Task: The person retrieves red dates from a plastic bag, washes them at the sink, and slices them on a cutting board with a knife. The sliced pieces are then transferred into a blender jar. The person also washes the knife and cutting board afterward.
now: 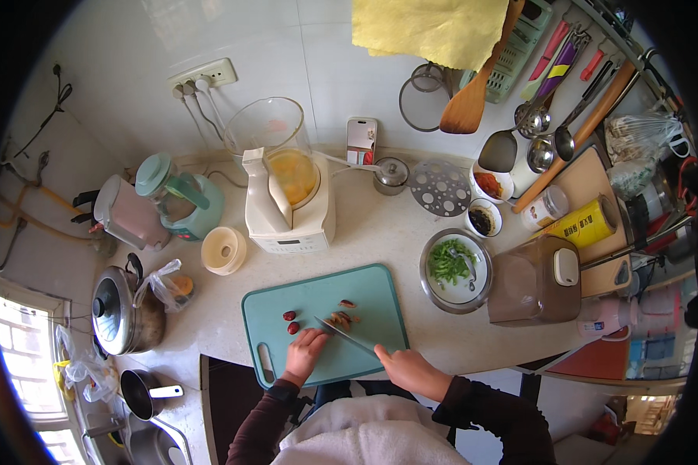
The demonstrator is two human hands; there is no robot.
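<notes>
Centrally, on the teal cutting board (364, 291), the right hand (411, 370) grips a knife (347, 336), blade slanting up-left toward sliced red dates (340, 318). Left hand (305, 347), fingers curled, pins them; two whole dates (291, 321) lie just left.

A wall of white tiles (318, 46) fills the upper part of the frame. A white socket strip (203, 75) with plugs sits on it at the upper left, and a yellow cloth (430, 27) hangs at the top centre. The table (380, 225) is pale stone. At the lower left, daylight comes through a window (15, 341). A utensil rail (597, 39) runs along the upper right.
</notes>
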